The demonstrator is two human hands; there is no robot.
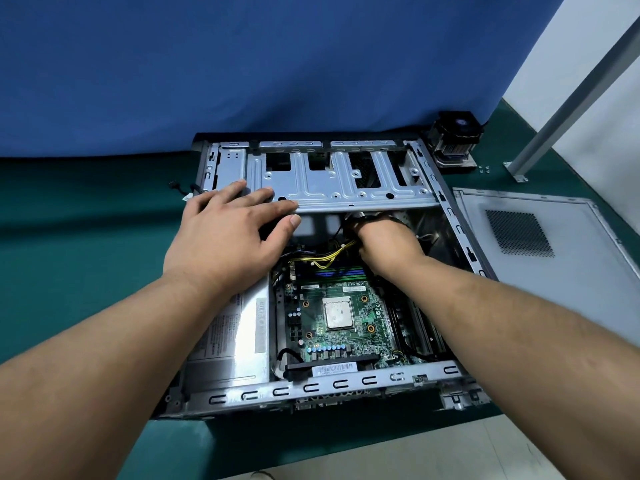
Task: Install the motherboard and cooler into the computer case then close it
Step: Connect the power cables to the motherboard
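Under drive cage [341, 183], right hand [388, 245] grasping cable bundle [372, 216]; left hand [225, 233] flat, fingers released, bracing cage. Motherboard [341, 318] seated just below both hands. Cooler [455, 140] far right, on bench [86, 258]. Step likely cable clearing; next, fetch cooler.

Open grey metal computer case [446, 216] on its side; access from above only. Silver drive-bay bracket [332, 188] roofs the far end, left hand [225, 233] flat on it. Right hand [384, 244] and yellow-black cable bundle [325, 258] fill the gap beneath. Green motherboard [339, 327] centre lies uncovered, between the silver power supply box [235, 327] and right forearm.
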